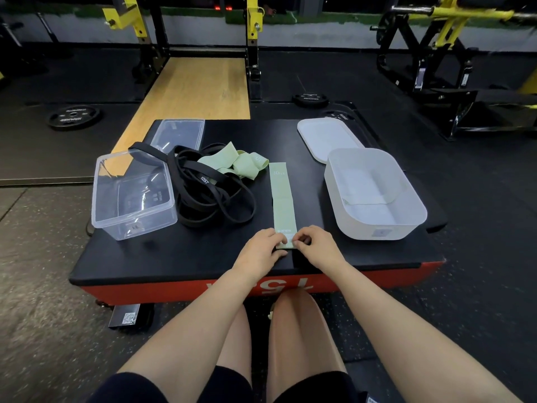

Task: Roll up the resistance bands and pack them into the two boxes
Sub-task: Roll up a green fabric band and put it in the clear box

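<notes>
Boxes (133,196) x2, lids (325,139) x2, hands (261,247) x2.

Flat band (281,199): pale green, white "30" print.
Band pile (232,162): pale green.
Loops (209,196): black, white lettering.
Left box (132,193): clear.
Right box (374,193): white.
Platform (174,257): black top, red side.

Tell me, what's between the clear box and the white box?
The head view shows the black bands, some crumpled green bands and one flat green band.
</notes>
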The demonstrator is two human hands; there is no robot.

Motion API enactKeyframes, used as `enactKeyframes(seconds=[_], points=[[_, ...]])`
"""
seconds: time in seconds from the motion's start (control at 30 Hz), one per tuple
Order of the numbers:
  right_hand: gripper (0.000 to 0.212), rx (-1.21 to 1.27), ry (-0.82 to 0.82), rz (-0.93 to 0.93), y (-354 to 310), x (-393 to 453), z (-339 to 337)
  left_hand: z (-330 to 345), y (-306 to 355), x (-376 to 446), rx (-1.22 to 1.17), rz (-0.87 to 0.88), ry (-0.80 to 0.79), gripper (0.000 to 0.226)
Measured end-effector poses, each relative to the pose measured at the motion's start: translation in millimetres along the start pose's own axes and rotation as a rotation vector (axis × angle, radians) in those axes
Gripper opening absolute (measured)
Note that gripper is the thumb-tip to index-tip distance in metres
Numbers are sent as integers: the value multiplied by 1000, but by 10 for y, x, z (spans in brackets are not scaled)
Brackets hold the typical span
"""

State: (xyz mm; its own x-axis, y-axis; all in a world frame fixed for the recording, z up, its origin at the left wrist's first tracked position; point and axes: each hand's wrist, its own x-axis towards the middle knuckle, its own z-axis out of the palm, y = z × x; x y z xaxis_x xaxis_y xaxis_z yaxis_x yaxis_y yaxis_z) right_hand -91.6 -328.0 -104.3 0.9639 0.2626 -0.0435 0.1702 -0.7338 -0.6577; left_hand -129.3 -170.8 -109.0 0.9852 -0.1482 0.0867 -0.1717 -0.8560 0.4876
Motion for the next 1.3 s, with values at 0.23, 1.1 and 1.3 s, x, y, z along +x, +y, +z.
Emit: enactKeyframes(seconds=[0.23, 1.1, 1.3], points=[[13, -137, 76, -178, 79, -74, 72, 32, 28, 38, -30, -41, 40, 18], [8, -83, 39, -89, 19, 83, 15, -6, 55, 149, -148, -162, 79, 8], [8, -74, 51, -60, 19, 122, 35, -4, 38, 171, -137, -183, 27, 19]])
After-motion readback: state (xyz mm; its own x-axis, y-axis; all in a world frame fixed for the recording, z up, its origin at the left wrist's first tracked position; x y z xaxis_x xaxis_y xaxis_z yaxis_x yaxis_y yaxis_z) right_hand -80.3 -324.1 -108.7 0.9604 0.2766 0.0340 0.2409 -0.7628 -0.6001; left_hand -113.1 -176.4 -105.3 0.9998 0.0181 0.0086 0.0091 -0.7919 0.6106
